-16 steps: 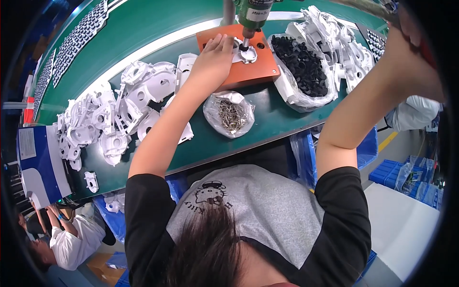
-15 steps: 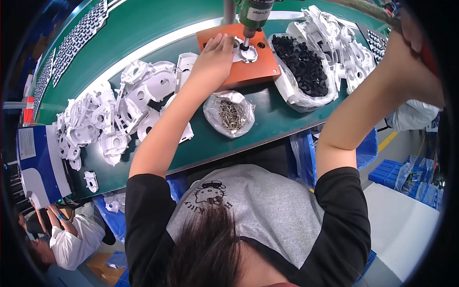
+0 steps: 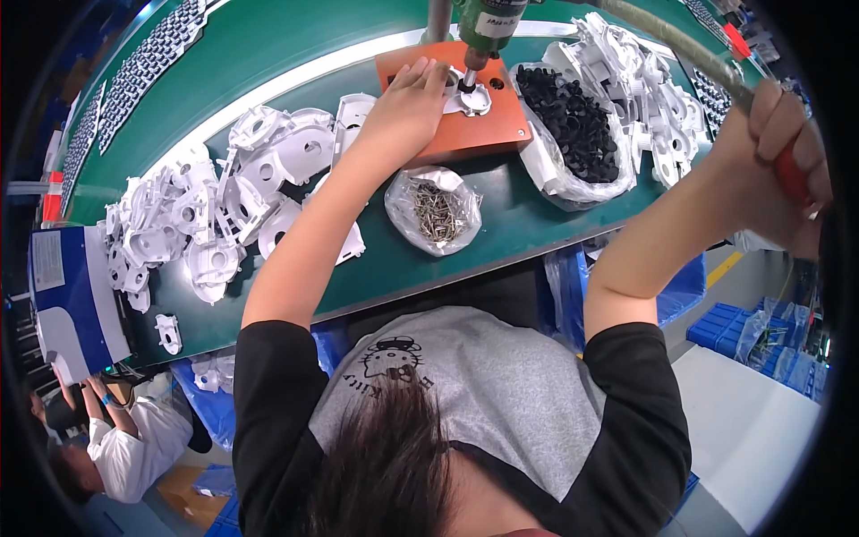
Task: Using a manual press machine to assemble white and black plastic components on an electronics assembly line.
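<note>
Lying left of the left hand is a heap of white parts (image 3: 192, 215); whether these are finished or waiting, I cannot tell. The left hand (image 3: 404, 109) reaches over an orange block (image 3: 474, 140), fingers extended and close together, their hold unclear. On its body side is a bag of metal pins (image 3: 401, 215). Just right of its fingertips, one white piece (image 3: 479, 104) sits on the block beneath a green press (image 3: 489, 25), seemingly mid-process. Farther right come black pieces (image 3: 573, 125), another white heap (image 3: 617, 67), and the right hand (image 3: 787, 134), curled around a red grip (image 3: 789, 175).
</note>
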